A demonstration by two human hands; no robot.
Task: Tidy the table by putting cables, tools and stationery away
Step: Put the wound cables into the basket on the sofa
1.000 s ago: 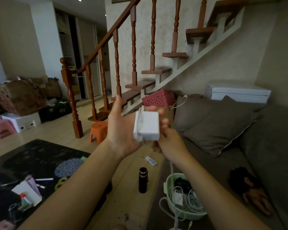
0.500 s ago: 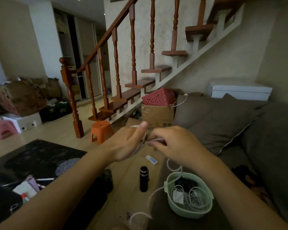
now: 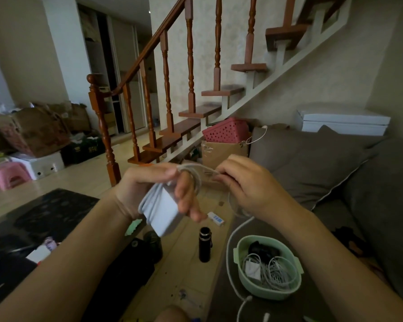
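Head view: left hand (image 3: pixel 149 189) grips charger (image 3: pixel 162 212), right hand (image 3: pixel 249 184) cable (image 3: pixel 197 182), above basket (image 3: pixel 272 295).

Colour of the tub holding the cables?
The tub is pale mint green, seen best in the head view.

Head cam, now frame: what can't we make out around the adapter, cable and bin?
Head view:
- White adapter: top covered by left hand fingers.
- Cable: loops at the fingers motion-blurred; lower end cut by bottom edge.
- Right hand: its grip point on the cable hidden behind its knuckles.
- Green bin: dark item inside too dim to identify.
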